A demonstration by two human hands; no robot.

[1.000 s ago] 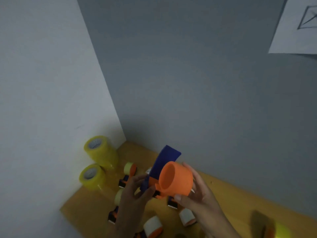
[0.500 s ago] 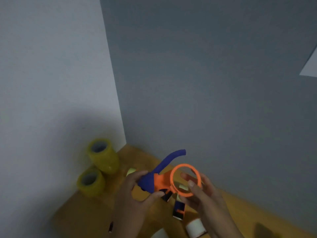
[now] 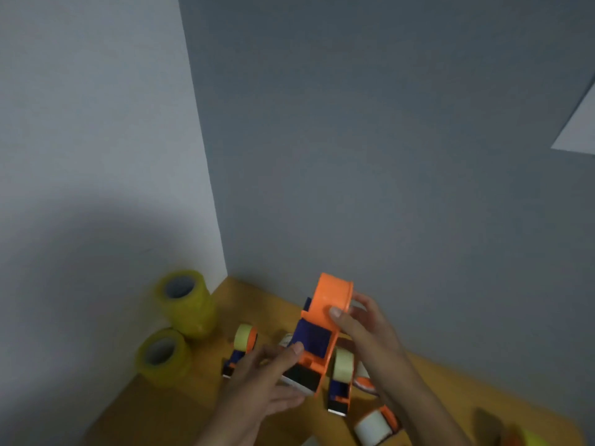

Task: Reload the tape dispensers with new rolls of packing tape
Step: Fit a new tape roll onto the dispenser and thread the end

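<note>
You are holding an orange and blue tape dispenser [image 3: 317, 336] up over the wooden bench [image 3: 180, 403], in the corner where the pale wall [image 3: 96, 156] meets the grey wall [image 3: 386, 156]. Its empty orange spool hub [image 3: 335, 292] points up and away from you, and its blade end faces down toward you. Your right hand [image 3: 363, 323] grips the dispenser near the hub, thumb pressed on the orange side and fingers curled round the far side. Your left hand [image 3: 267, 378] holds the lower end, with the fingers bent along the blue panel and the thumb under the blade end.

Two stacks of yellow packing tape rolls stand at the left near the pale wall: the farther stack [image 3: 185, 304] is taller, and the nearer stack [image 3: 164, 355] is just beside it. Below your hands, more dispensers lie on the bench: one loaded with a cream roll [image 3: 241, 346] to the left, another loaded one [image 3: 341, 381] under your right wrist, and one with a white roll [image 3: 376, 426] close to the lower edge. A white sheet [image 3: 579, 130] hangs on the grey wall at the right edge.
</note>
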